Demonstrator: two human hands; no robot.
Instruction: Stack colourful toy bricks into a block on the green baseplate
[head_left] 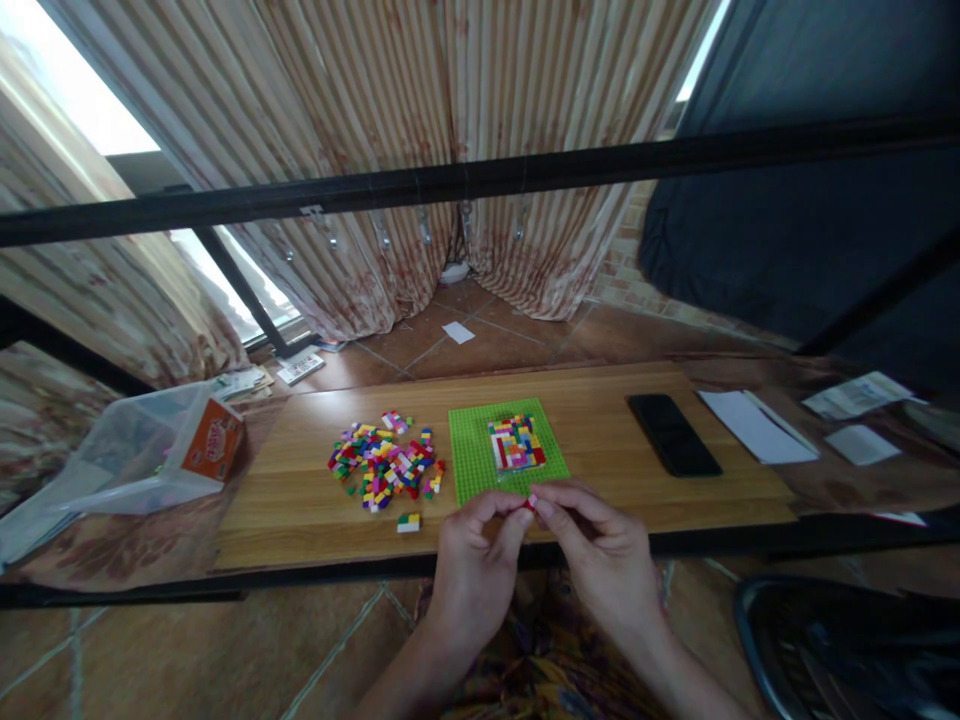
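Observation:
My left hand (pixel 480 550) and my right hand (pixel 600 545) meet at the front edge of the board, thumbs and forefingers pinched together. Between their fingertips are small red and pink toy bricks (pixel 531 503), mostly covered by the fingers. Just beyond lies a green baseplate (pixel 466 440) carrying a patch of multicoloured bricks (pixel 517 442). Left of the plate spreads a loose pile of small bricks (pixel 390 465) in many colours. A green, yellow and white brick piece (pixel 409 523) sits apart, nearer to me.
A wooden board (pixel 300 520) bears all this. On its right lies a black phone (pixel 673 435), with white paper (pixel 754 425) beyond. A clear plastic box (pixel 142 440) with an orange label stands at the left. A dark metal bar (pixel 480 180) crosses behind.

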